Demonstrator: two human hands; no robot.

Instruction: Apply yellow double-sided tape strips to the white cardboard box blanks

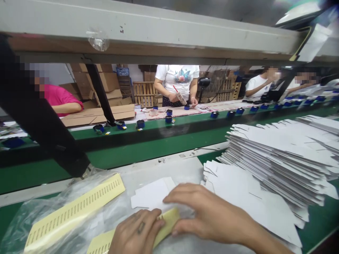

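My left hand (135,233) and my right hand (209,215) meet at the bottom centre over a yellow label strip (169,219). Both hands have their fingers closed in a pinch on that strip. Under my right fingers lies a flat white die-cut card blank (152,194) on clear plastic wrap. A second yellow label sheet (76,210) with rows of printed marks lies to the left on the plastic.
A tall fanned stack of white card blanks (278,155) fills the right. A green conveyor (159,141) carries small blue rolls (140,124). Across it, other people stand at a table. A black post (47,130) slants at left; a grey shelf beam (159,24) hangs overhead.
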